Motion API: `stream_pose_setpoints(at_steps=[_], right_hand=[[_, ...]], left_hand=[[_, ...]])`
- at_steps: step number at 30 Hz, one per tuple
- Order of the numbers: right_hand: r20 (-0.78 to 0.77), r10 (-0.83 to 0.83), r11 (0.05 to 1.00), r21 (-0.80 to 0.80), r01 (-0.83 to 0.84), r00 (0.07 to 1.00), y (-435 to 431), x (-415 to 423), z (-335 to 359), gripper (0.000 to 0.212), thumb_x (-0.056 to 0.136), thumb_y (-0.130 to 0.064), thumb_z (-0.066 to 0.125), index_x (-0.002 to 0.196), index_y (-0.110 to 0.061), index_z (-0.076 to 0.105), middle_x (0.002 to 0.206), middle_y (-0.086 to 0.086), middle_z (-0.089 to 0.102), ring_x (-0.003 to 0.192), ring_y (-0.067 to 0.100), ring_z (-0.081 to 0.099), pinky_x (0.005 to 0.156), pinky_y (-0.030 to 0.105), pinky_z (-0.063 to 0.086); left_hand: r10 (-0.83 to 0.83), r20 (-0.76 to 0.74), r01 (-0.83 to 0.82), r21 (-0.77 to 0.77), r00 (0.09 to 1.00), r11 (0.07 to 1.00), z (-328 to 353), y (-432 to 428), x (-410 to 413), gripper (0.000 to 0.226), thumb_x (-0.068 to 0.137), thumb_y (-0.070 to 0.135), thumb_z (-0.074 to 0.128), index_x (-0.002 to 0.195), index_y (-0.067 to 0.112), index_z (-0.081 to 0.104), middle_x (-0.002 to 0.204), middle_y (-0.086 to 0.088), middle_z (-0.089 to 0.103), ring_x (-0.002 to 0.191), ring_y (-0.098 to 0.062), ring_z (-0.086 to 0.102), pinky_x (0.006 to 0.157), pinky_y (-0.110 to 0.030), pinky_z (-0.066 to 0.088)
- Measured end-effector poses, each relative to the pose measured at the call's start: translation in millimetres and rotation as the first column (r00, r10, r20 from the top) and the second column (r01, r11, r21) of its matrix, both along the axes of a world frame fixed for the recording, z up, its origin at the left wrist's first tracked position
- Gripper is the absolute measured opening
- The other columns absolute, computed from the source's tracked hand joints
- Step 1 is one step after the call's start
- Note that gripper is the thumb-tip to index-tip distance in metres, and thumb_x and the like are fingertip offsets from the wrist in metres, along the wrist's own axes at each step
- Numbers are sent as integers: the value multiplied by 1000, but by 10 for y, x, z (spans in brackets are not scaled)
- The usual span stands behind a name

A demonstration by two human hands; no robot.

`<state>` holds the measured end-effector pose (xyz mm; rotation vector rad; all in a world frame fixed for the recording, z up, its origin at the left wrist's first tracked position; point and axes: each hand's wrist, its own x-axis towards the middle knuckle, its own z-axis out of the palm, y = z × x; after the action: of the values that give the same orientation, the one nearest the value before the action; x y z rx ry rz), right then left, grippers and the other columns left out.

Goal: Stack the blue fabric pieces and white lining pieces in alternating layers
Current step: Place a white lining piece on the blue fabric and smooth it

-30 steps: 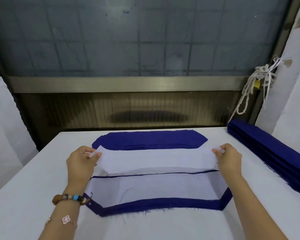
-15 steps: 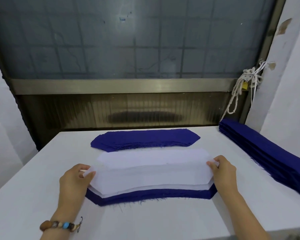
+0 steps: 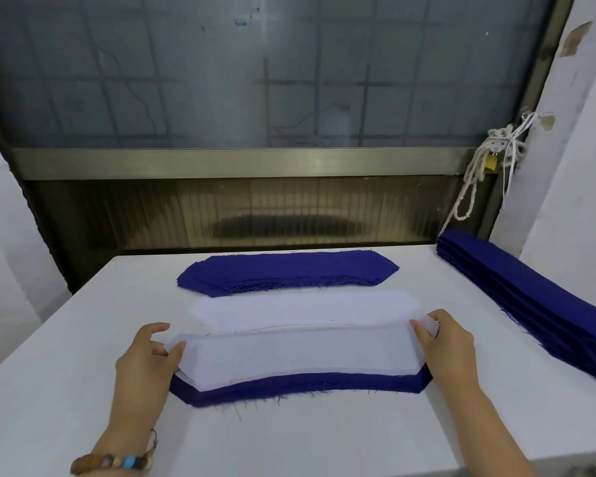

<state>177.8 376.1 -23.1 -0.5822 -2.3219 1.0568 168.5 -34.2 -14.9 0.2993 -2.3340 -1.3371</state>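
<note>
Lowered lining piece [image 3: 296, 356] tops blue stack [image 3: 289, 387] on white table [image 3: 66, 356] by window [image 3: 255, 80].

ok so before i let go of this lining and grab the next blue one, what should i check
1. Both ends held: left hand and right hand each pinch the white lining piece: ok.
2. Lining squared on the near stack: blue shows only along the near edge and corners: not ok.
3. Lining flat: its right tip looks lifted: not ok.
4. Next blue ready: far blue pile lies untouched: ok.
5. White lining pile stocked: ok.
6. Layers underneath alternate: hidden: cannot tell.
</note>
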Motion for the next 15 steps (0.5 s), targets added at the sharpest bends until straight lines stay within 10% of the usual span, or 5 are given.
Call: stream_pose_setpoints(at_steps=[15], right_hand=[[93,-16,998,65,10,996,0,25,-5,14,92,-23,59,100,-14,51,70,5,57,67,21,53,56,30,36]], left_hand=[[22,-14,-23,-57,1000,998,-66,-30,29,11,88,6,67,91,17,69,88,-2,63,74,-17,61,67,-26,44]])
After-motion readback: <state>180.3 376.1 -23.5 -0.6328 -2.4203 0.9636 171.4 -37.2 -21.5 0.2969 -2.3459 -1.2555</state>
